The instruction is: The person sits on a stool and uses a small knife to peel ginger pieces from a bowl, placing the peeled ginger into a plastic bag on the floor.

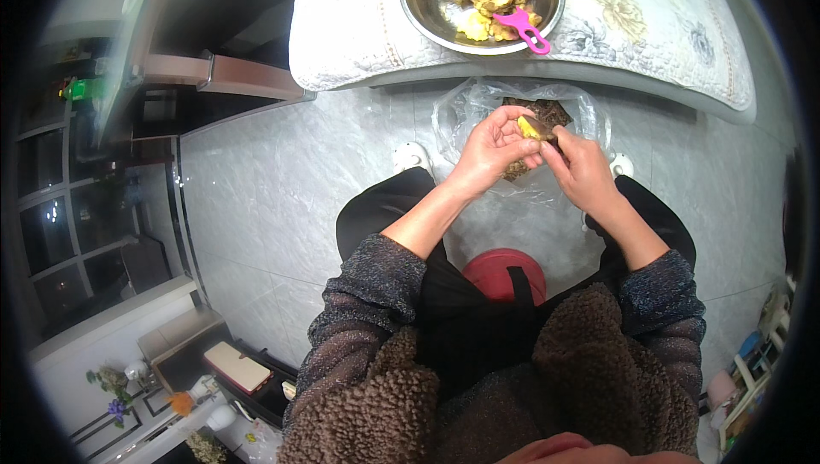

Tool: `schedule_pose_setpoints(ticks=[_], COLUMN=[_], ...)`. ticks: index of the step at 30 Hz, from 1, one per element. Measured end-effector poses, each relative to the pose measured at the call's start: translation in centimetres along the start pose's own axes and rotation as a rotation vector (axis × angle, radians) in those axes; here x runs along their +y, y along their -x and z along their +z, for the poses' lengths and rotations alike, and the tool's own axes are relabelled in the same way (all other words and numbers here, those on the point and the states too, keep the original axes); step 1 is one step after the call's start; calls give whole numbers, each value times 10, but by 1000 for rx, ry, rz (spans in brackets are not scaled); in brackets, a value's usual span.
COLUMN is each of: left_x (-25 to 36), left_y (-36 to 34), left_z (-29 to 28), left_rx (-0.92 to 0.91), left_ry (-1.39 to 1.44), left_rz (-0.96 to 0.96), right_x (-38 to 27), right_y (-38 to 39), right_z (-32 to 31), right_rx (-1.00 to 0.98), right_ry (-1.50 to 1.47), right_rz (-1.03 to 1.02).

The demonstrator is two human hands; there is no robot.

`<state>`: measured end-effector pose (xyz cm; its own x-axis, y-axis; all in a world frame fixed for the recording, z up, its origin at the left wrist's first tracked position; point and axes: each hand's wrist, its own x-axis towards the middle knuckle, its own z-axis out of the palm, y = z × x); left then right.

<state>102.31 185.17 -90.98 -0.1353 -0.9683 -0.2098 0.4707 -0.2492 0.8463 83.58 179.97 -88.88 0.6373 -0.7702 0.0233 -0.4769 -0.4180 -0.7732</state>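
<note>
Grey floor (282, 199) is seen beneath a clear bag (454, 119), above which a ginger piece (531, 128) is clamped in the grip of left hand (498, 148) and right hand (582, 167), lying crosswise, yellow end leftward, darker end rightward.

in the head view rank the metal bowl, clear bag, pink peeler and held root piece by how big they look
1. Clear bag and metal bowl: too alike to rank
2. Pink peeler
3. Held root piece, visible part only
</note>
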Motion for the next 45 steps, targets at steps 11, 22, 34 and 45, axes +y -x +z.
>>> schedule_pose_setpoints(ticks=[11, 22, 34, 45], left_x=[2, 2, 3, 3], left_y=[0, 1, 2, 5], left_z=[0, 2, -16, -11], left_rx=[26, 41, -71, 7], left_ry=[23, -14, 22, 9], left_rz=[5, -136, -179, -202], right_x=[-8, 15, 20, 17], right_y=[-7, -7, -10, -7], right_z=[-8, 3, -5, -5], right_rx=[-35, 2, -37, -41], right_ry=[-281, -388, -525, -142], right_rz=[87, 112, 55, 26])
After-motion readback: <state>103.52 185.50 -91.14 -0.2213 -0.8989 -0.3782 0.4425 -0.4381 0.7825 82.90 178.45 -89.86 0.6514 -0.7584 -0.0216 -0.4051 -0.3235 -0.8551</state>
